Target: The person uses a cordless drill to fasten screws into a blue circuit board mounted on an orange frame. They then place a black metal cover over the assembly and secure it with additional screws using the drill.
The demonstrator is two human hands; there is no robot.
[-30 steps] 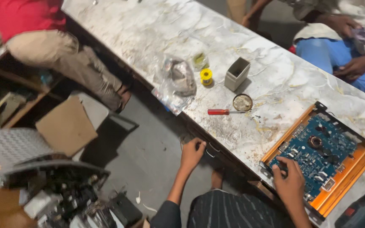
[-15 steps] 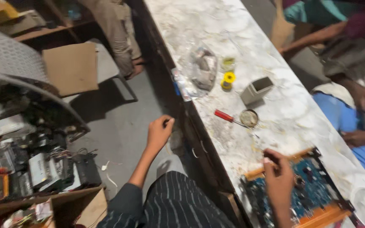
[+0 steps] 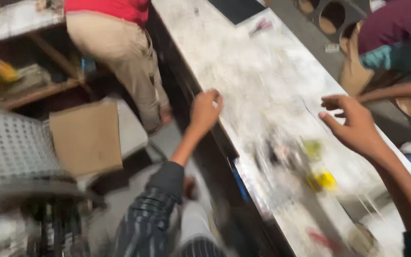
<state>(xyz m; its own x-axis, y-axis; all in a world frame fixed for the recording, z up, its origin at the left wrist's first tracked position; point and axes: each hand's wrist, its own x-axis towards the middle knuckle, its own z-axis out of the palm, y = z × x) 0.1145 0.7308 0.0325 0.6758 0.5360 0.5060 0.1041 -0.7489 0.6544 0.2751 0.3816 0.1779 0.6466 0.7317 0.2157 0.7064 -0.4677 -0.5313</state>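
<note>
Fingers on the right hand are spread wide and hold nothing, hovering above the marbled table. That is the big change. Half a second ago this hand was down on the blue circuit board at the near end of the table. Now the board is out of view and the hand is up in the air, further along the table. My read is that the work on the board has stopped for the moment.

Over to the left hand. It was hanging off the table edge before, and now it is up at that edge, its fingers loosely curled. Something pale may sit between them, but the blur is too heavy to tell.

The head has swung hard too, so everything is smeared. The yellow roll is just a bright blot lying on the table, below and slightly left of the right hand and not touched by it. A greenish blot sits just beyond it, with a crumpled clear bag beside that. A red-handled tool lies nearer the bottom edge.

A person in a red top and beige trousers stands off to the left by a sheet of cardboard. Another person's arm reaches in from the far right, well apart from both hands.
</note>
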